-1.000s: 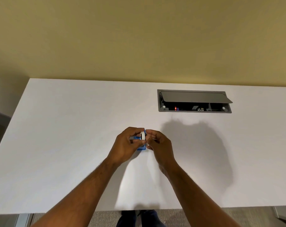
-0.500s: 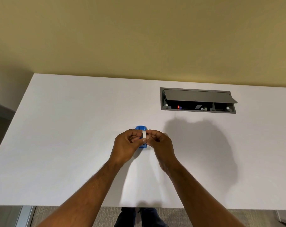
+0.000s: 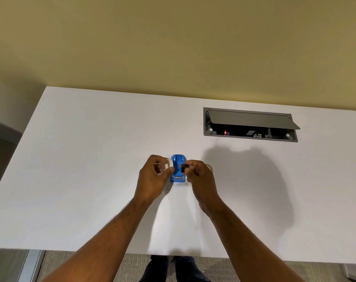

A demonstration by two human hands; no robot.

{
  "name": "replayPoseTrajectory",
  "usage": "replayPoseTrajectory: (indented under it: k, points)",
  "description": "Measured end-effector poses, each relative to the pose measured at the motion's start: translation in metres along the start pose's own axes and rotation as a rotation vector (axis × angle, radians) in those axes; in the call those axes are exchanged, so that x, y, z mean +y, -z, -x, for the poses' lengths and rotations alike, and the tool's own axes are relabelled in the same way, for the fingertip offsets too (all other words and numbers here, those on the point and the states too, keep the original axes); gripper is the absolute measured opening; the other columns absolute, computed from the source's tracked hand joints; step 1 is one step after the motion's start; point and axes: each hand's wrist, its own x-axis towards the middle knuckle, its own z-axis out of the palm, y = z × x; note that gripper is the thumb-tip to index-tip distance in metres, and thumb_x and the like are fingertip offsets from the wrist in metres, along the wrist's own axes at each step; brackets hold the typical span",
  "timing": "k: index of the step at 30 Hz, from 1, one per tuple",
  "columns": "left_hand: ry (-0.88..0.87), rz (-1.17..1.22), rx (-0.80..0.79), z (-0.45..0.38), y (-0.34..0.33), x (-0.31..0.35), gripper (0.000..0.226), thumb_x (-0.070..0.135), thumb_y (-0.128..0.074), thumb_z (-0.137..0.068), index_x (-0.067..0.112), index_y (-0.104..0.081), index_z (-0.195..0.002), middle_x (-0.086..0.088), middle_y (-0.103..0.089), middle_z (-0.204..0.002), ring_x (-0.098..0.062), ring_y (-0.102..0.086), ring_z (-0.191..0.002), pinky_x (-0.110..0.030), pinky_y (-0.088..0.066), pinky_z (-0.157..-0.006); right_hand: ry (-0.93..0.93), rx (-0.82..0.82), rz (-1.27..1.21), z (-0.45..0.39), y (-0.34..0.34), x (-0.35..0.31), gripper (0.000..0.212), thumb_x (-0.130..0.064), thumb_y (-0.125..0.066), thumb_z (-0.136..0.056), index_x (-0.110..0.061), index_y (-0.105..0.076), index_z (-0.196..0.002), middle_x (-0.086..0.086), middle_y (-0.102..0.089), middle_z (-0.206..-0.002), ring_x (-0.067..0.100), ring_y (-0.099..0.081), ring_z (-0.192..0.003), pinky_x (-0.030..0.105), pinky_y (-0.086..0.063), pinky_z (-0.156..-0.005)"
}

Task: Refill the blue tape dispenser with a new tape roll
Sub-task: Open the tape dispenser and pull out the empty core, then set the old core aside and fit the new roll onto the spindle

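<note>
The blue tape dispenser stands on the white table between my two hands, with its cutter end towards me. My left hand is just left of it and pinches a small pale tape roll between thumb and fingers. Just right of the dispenser, my right hand pinches a small black spindle piece at the dispenser's right side. A pale round thing peeks out behind my right hand; most of it is hidden.
A grey cable box with its lid ajar is set into the table at the back right. A yellow wall rises behind the table. The table's near edge runs below my forearms, with carpet and my legs beyond it.
My hands were together over the dispenser, holding a pale ring between them. They have drawn apart: the roll went left, the black piece is in my right hand, and the dispenser shows.
</note>
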Motion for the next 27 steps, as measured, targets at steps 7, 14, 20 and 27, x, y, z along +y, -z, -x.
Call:
replayPoseTrajectory:
  k: [7, 14, 20, 27]
  points:
    - [0.046, -0.182, 0.06, -0.022, 0.019, -0.031, 0.033, 0.027, -0.086, -0.076, 0.034, -0.064, -0.099, 0.012, -0.065, -0.105, -0.01, -0.066, -0.097, -0.018, -0.045, -0.081, -0.055, 0.017, -0.086, 0.006, 0.008, 0.005, 0.024, -0.005, -0.06, -0.094, -0.027, -0.067, -0.098, -0.001, -0.075, -0.103, 0.019, -0.072, -0.1, 0.035, -0.056, -0.088]
    - [-0.059, -0.479, 0.045, -0.04, 0.027, -0.047, 0.034, 0.024, -0.083, -0.079, 0.017, -0.071, -0.109, -0.001, -0.069, -0.112, -0.023, -0.059, -0.11, -0.035, -0.05, -0.088, -0.09, 0.016, -0.089, 0.009, 0.019, 0.014, 0.024, -0.003, -0.056, -0.096, -0.02, -0.068, -0.108, -0.004, -0.076, -0.104, 0.016, -0.072, -0.101, 0.029, -0.054, -0.083]
    - [-0.063, -0.51, 0.053, -0.04, 0.026, -0.051, 0.04, 0.02, -0.084, -0.079, 0.012, -0.069, -0.114, -0.008, -0.066, -0.113, -0.028, -0.058, -0.111, -0.037, -0.049, -0.089, -0.1, 0.021, -0.087, 0.009, 0.019, 0.016, 0.024, -0.005, -0.057, -0.096, -0.022, -0.069, -0.108, -0.004, -0.077, -0.104, 0.014, -0.072, -0.1, 0.027, -0.054, -0.081]
    - [-0.056, -0.495, 0.056, -0.039, 0.023, -0.052, 0.041, 0.017, -0.085, -0.076, 0.011, -0.068, -0.113, -0.008, -0.065, -0.111, -0.03, -0.059, -0.109, -0.038, -0.049, -0.089, -0.093, 0.017, -0.071, 0.009, 0.017, 0.014, 0.023, -0.006, -0.056, -0.096, -0.021, -0.068, -0.109, -0.004, -0.076, -0.105, 0.015, -0.071, -0.102, 0.027, -0.055, -0.082]
